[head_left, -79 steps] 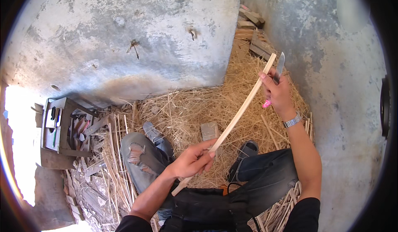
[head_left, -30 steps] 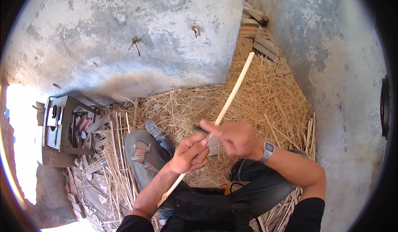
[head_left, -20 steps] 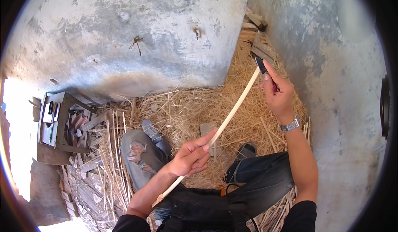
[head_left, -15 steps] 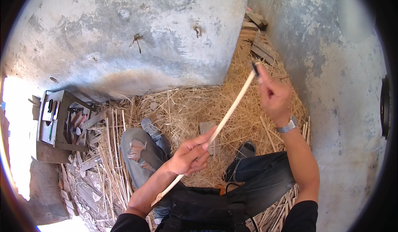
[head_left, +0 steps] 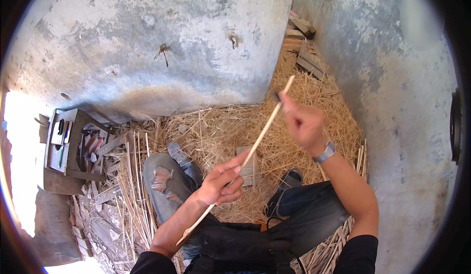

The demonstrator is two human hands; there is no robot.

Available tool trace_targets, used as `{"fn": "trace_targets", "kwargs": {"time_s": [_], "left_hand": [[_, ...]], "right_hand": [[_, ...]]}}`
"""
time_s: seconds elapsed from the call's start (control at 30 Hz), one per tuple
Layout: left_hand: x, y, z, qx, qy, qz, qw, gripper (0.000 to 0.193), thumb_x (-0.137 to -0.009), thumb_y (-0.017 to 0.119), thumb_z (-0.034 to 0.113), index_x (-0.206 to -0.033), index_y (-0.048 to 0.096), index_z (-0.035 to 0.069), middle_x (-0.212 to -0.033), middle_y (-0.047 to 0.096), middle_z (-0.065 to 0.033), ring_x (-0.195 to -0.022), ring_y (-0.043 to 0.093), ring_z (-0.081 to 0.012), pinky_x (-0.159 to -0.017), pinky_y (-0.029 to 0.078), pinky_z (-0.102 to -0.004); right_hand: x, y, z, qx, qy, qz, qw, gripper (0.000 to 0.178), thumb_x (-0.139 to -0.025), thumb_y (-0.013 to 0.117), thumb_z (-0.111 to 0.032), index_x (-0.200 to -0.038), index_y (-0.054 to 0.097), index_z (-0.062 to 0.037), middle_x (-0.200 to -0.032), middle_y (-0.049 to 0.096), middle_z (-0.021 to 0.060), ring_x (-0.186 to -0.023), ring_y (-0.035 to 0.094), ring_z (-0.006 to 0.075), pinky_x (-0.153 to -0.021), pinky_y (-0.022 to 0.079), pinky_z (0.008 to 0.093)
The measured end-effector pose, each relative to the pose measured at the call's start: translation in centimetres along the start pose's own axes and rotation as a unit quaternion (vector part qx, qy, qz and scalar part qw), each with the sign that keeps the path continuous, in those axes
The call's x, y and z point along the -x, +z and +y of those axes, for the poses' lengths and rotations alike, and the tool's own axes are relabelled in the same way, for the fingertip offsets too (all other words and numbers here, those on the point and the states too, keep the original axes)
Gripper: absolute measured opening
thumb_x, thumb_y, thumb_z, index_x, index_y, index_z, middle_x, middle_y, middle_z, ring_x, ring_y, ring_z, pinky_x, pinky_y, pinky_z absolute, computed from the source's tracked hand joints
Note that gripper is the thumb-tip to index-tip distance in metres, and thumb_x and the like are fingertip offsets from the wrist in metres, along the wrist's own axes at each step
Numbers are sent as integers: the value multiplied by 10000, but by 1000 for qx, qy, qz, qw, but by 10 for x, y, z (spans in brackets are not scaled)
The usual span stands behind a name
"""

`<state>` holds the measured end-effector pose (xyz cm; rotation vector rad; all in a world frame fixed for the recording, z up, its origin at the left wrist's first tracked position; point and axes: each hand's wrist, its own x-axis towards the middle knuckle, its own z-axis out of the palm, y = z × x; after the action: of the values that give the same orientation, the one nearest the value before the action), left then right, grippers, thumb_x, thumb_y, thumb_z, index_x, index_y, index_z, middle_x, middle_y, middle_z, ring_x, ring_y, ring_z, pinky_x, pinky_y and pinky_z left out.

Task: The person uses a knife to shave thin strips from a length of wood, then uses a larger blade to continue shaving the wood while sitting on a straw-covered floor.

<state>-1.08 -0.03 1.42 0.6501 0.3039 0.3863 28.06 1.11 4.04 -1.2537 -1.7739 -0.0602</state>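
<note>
A long, pale, slightly bent wooden stick (head_left: 265, 130) slants from my lap up toward the far right. My left hand (head_left: 222, 183) is closed round its lower middle, and the stick's near end lies along my left forearm. Higher up, my right hand (head_left: 305, 127), with a metal-banded watch on its wrist, is closed with the thumb side against the stick. A small dark tool (head_left: 276, 97) pokes out from its fingertips across the stick, just below the far tip. The rest of that tool is hidden in the fingers, so its exact kind does not show.
Straw-like shavings (head_left: 225, 127) cover the floor around my sandalled feet. Long thin sticks (head_left: 135, 186) lie beside my left knee. A small wooden stand (head_left: 73, 141) with tools is at the left. Wood blocks (head_left: 310, 61) fill the far corner between worn walls.
My right hand with the dark tool has moved left and down along the stick, baring its far tip. The stick has shifted slightly left; my left hand keeps its grip.
</note>
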Motion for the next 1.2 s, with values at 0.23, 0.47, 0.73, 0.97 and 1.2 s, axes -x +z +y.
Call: {"fn": "trace_targets", "kwargs": {"time_s": [0.23,0.47,0.73,0.97,1.2], "left_hand": [[-2,-1,1,35,13,31,999,506,-1115,369,189,-1612,274,191,-552,284,45,-349,229,-63,-347,256,-214],[-4,3,1,60,-36,1,998,535,-1106,379,205,-1618,227,172,-502,299,44,-307,273,-68,-308,246,-229],[0,-6,4,101,-3,16,995,536,-1110,369,199,-1622,210,178,-497,300,43,-305,301,-67,-305,246,-226],[-3,0,2,67,-13,-6,998,537,-1112,385,211,-1622,219,191,-520,294,49,-325,270,-61,-323,240,-216],[3,-9,3,16,37,8,999,492,-1118,370,180,-1604,292,197,-558,286,45,-369,230,-61,-364,267,-214]], "right_hand": [[17,30,-31,-36,-33,-45,998,431,-883,672,-38,-1302,699,-132,-653,631,49,-487,550,90,-459,460,276],[-2,3,0,20,13,24,999,444,-881,678,-37,-1318,689,-118,-628,591,51,-468,522,102,-447,428,291],[10,19,-32,-49,-29,-70,996,330,-920,650,-37,-1241,724,-59,-640,647,56,-488,545,77,-448,428,283],[3,9,-5,12,16,8,1000,349,-914,667,-55,-1250,733,-121,-594,540,47,-443,488,176,-450,417,307],[12,30,-40,-69,-12,-54,996,452,-891,662,-30,-1331,680,-135,-587,539,47,-453,508,157,-444,422,301]]}}
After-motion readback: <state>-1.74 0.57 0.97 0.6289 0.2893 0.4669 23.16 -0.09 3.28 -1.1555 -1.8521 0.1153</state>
